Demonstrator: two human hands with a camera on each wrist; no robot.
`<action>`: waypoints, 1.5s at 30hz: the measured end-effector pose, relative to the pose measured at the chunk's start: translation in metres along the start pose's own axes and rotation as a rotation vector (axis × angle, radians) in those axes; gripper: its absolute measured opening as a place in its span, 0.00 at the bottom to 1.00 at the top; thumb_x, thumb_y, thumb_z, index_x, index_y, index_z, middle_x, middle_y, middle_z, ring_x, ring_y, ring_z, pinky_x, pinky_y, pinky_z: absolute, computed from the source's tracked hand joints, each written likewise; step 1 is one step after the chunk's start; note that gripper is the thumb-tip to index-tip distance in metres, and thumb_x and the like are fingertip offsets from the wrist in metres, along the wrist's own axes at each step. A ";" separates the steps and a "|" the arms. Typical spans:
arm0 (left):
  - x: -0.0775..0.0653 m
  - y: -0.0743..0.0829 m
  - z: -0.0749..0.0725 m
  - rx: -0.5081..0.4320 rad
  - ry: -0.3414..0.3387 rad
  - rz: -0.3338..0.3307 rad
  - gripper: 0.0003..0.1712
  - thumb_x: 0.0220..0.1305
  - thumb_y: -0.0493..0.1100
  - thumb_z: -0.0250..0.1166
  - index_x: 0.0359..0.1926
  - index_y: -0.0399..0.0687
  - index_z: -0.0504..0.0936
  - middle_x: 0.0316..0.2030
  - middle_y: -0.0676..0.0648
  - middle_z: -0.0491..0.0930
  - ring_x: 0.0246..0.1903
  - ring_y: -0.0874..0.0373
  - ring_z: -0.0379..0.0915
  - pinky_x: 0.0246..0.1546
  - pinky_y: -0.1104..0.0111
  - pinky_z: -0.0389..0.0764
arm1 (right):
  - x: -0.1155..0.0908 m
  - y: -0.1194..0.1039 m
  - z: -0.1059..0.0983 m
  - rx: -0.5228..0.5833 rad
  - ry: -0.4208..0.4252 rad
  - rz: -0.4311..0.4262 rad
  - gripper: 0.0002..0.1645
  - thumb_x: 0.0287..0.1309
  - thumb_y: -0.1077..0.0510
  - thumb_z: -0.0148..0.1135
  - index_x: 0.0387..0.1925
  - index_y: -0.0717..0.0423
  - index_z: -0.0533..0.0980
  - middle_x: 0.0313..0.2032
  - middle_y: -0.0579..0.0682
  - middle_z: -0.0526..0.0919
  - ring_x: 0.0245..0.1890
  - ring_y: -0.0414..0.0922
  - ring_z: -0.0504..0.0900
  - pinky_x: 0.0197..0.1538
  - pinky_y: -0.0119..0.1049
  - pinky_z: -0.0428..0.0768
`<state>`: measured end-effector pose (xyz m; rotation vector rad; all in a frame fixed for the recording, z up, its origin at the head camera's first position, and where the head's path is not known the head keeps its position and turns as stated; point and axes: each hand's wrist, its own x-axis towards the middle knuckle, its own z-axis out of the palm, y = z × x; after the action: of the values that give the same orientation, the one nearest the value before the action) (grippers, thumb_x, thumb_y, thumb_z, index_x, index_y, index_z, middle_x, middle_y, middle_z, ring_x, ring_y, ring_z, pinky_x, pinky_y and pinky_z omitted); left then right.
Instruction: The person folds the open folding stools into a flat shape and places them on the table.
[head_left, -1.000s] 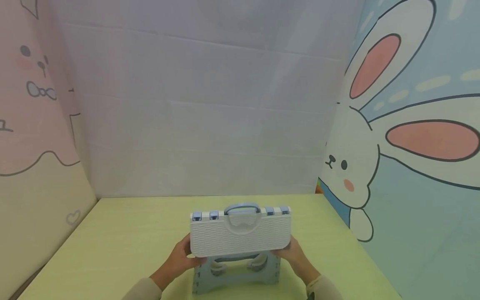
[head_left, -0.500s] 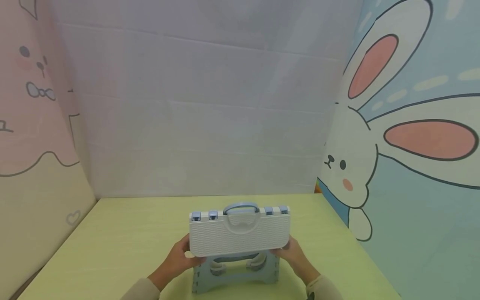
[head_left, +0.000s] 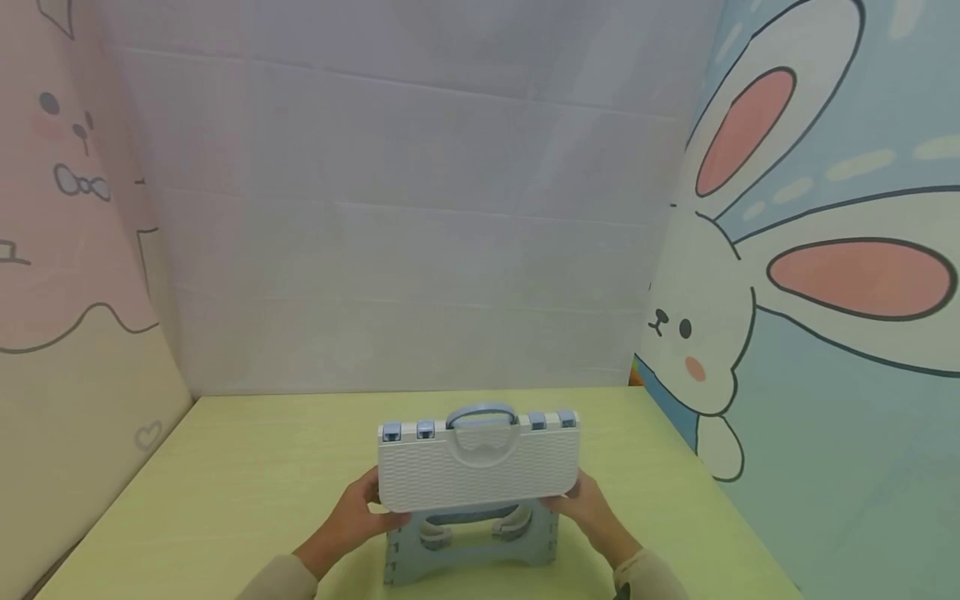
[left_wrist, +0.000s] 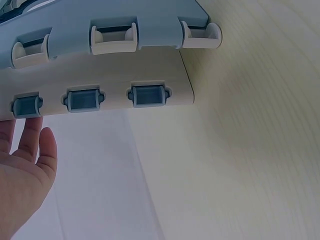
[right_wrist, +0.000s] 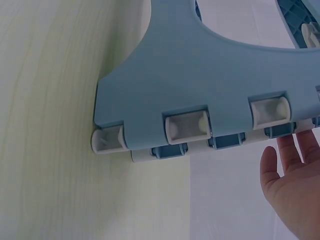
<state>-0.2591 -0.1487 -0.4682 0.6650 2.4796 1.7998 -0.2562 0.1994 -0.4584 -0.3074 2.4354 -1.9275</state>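
A folding step stool (head_left: 420, 471) with a woven-textured white top stands upright on the table, its top facing me. A blue carry handle (head_left: 482, 409) arches over its upper edge. Below hangs a blue leg panel (head_left: 474, 565) with white hinge clips. At the left end, my left hand (head_left: 352, 518) grips the stool, thumb at the lower front corner and fingers partly hidden behind. My right hand (head_left: 591, 512) holds the opposite end, with its fingers mostly hidden. Both wrist views show fingertips at the hinged edge of the stool (left_wrist: 115, 70), (right_wrist: 200, 90).
The pale yellow-green table (head_left: 277, 450) extends around the stool. A white cloth wall (head_left: 405, 250) closes off the back. Printed cartoon curtains line the sides, a rabbit curtain (head_left: 832, 433) on the right and a pink and cream one (head_left: 75, 275) on the left.
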 end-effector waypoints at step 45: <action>0.002 -0.001 -0.002 -0.004 -0.028 0.090 0.32 0.55 0.37 0.70 0.58 0.27 0.69 0.48 0.33 0.78 0.40 0.68 0.71 0.37 0.68 0.75 | -0.001 0.005 0.002 0.032 -0.020 -0.078 0.34 0.57 0.63 0.61 0.61 0.74 0.61 0.58 0.69 0.71 0.60 0.65 0.67 0.59 0.57 0.67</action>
<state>-0.2613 -0.1502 -0.4675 0.8080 2.4663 1.8100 -0.2555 0.1984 -0.4636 -0.4250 2.4125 -1.9814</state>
